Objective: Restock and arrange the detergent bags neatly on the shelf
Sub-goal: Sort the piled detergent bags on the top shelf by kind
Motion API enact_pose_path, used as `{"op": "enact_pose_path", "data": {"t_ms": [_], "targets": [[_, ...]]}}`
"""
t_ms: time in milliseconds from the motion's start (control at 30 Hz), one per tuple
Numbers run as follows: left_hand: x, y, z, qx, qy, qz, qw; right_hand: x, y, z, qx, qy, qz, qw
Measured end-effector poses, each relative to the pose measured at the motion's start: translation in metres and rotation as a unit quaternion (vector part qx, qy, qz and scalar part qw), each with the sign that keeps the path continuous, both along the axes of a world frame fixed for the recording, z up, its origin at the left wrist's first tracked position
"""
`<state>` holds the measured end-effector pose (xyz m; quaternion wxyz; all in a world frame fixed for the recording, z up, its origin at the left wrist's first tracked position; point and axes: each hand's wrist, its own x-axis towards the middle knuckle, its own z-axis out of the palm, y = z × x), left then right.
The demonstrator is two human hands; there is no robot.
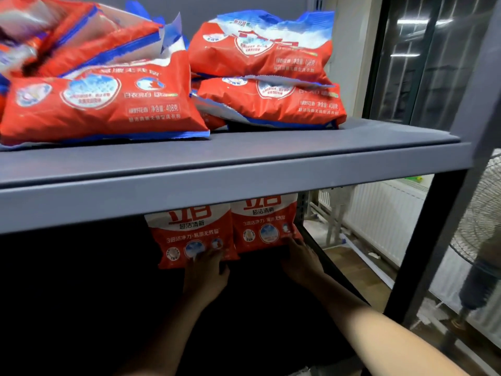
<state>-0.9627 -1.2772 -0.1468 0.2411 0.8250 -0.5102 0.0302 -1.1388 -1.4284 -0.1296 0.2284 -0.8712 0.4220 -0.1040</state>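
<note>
Reaching under shelf: left hand (206,270), right hand (299,260) flat against upright bags (193,237), grip spread.

Upper shelf, front-left detergent bag (103,107), lying flat: "净含量: 408克" legible; lines above and below too blurred to read with confidence.
Right stack, lower bag (273,104): "408克" faint.
Lower shelf, two upright bags, left (189,232) and right (267,221): "立白" (top cut off), "超洁清新", "3倍洁净力".
</note>
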Motion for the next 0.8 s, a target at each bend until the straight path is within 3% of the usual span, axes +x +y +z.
{"op": "enact_pose_path", "data": {"t_ms": [333, 500, 567, 667, 800], "targets": [[-0.084, 0.056, 0.074, -0.001, 0.008, 0.068, 0.998, -0.067, 0.07, 0.07, -0.076, -0.039, 0.07, 0.994], [-0.138, 0.098, 0.122, 0.046, 0.056, 0.075, 0.995, -0.104, 0.115, 0.111, -0.093, -0.021, 0.063, 0.993], [-0.16, 0.116, 0.146, 0.01, 0.018, 0.065, 0.998, -0.118, 0.138, 0.131, -0.122, -0.032, 0.057, 0.99], [-0.183, 0.14, 0.183, -0.087, -0.051, 0.048, 0.994, -0.137, 0.163, 0.16, -0.194, -0.119, 0.087, 0.97], [-0.198, 0.161, 0.233, -0.174, -0.051, 0.018, 0.983, -0.154, 0.183, 0.201, -0.172, -0.231, 0.112, 0.951]]}}
